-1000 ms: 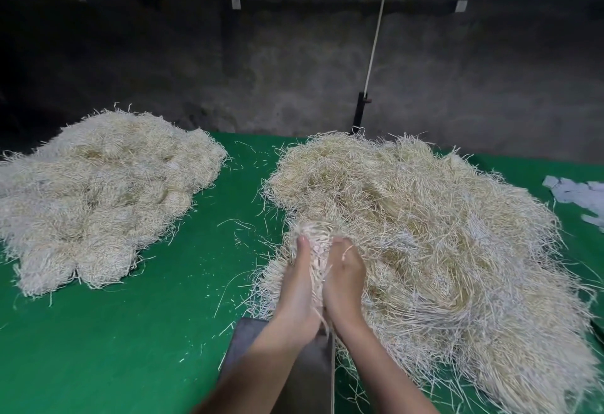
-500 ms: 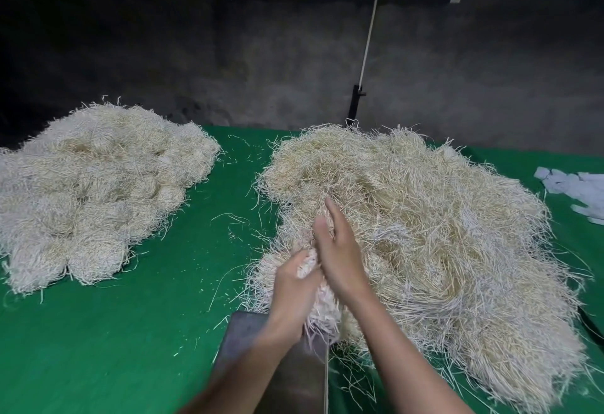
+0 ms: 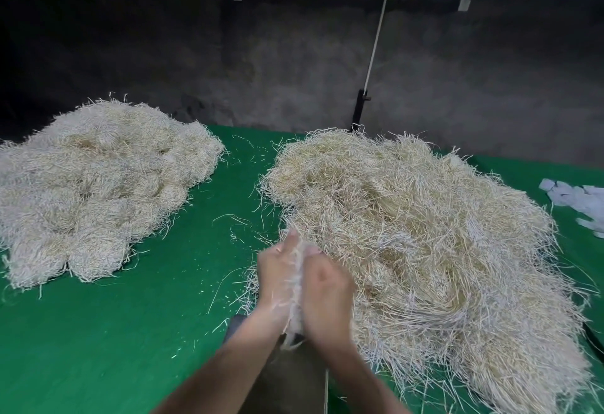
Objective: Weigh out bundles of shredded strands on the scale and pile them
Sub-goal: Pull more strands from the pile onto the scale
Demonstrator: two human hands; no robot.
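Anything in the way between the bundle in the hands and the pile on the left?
Nothing visible. The bundle, held between the left hand and right hand, has only green tabletop with a few stray strands between it and the left pile.

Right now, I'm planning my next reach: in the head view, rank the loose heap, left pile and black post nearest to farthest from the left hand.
1. Loose heap, right beside the left hand, to its right.
2. Left pile, across the green table, to the left.
3. Black post, at the table's far edge, behind the heap.
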